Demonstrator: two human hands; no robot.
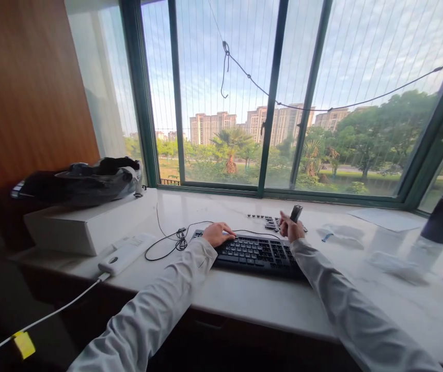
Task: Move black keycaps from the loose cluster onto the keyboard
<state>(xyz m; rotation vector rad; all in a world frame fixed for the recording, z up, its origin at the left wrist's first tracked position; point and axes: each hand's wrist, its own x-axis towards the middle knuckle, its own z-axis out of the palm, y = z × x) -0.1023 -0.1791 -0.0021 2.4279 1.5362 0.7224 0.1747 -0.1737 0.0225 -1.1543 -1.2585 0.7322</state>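
White table (240, 305) here, black keyboard (244, 253) lying near its front edge; left hand (217, 235) on the keyboard's far-left part, grip impossible to tell; right hand (291, 231) clutching a dark tool (296, 212); loose keys (271, 226) towards the table's back edge.

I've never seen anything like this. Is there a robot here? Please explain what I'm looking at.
No robot: these are a person's own bare hands. The single picture comes from a camera worn on the head, looking forward and down, so the sleeves reach in from below. On the white surface by the window lies a black keyboard. The left hand rests at its far edge; the right hand holds a small dark object, too unclear to name. Behind the keyboard lie small dark pieces, perhaps keycaps. At left are a looped cable and a white box.
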